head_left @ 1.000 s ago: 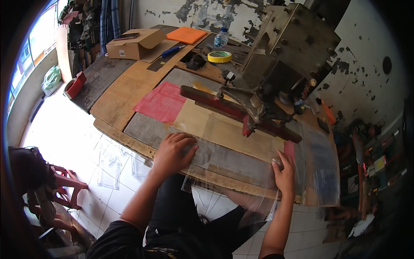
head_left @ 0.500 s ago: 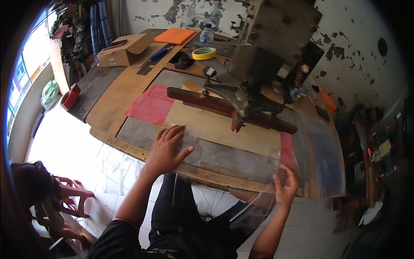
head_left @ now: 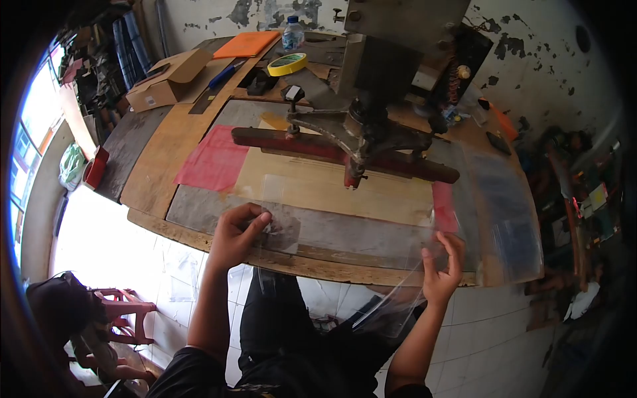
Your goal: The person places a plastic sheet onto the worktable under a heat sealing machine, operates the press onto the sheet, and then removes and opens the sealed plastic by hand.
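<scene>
As my left hand (head_left: 241,236) and right hand (head_left: 442,269) each pinch the clear plastic (head_left: 393,312) over the front edge of the bench (head_left: 156,158), I judge it in hand but not laid flat; the press bar (head_left: 312,146) stands across, just beyond, with yellow tape (head_left: 292,67) and orange folder (head_left: 247,44) well behind
</scene>
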### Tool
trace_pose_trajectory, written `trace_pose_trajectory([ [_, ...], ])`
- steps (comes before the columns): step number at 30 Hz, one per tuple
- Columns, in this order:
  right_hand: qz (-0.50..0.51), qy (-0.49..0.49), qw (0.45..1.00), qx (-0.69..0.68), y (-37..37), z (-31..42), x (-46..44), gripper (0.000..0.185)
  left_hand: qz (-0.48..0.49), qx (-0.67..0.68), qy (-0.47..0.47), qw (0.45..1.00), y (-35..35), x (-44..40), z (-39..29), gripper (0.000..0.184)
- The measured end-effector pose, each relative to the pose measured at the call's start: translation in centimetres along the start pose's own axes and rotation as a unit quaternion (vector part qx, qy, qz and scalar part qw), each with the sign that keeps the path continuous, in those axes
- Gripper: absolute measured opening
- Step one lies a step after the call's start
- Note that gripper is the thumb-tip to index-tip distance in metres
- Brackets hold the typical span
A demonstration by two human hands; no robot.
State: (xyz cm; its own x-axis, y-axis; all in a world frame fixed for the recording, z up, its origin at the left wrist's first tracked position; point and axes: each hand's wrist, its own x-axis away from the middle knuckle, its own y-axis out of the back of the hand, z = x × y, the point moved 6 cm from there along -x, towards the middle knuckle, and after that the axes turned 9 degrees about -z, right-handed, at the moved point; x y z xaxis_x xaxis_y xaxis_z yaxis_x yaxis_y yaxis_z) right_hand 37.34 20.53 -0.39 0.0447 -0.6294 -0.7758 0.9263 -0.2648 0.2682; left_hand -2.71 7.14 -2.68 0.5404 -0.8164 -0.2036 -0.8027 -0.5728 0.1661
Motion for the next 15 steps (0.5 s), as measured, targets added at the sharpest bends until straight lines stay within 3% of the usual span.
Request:
trace_pose_trajectory([
  [15, 0.034, -0.051, 0.998, 0.035, -0.9, -0.6, 0.2, 0.039, 0.020, 0.065, 0.006, 0.998, 0.2, 0.4, 0.8, 0.023],
])
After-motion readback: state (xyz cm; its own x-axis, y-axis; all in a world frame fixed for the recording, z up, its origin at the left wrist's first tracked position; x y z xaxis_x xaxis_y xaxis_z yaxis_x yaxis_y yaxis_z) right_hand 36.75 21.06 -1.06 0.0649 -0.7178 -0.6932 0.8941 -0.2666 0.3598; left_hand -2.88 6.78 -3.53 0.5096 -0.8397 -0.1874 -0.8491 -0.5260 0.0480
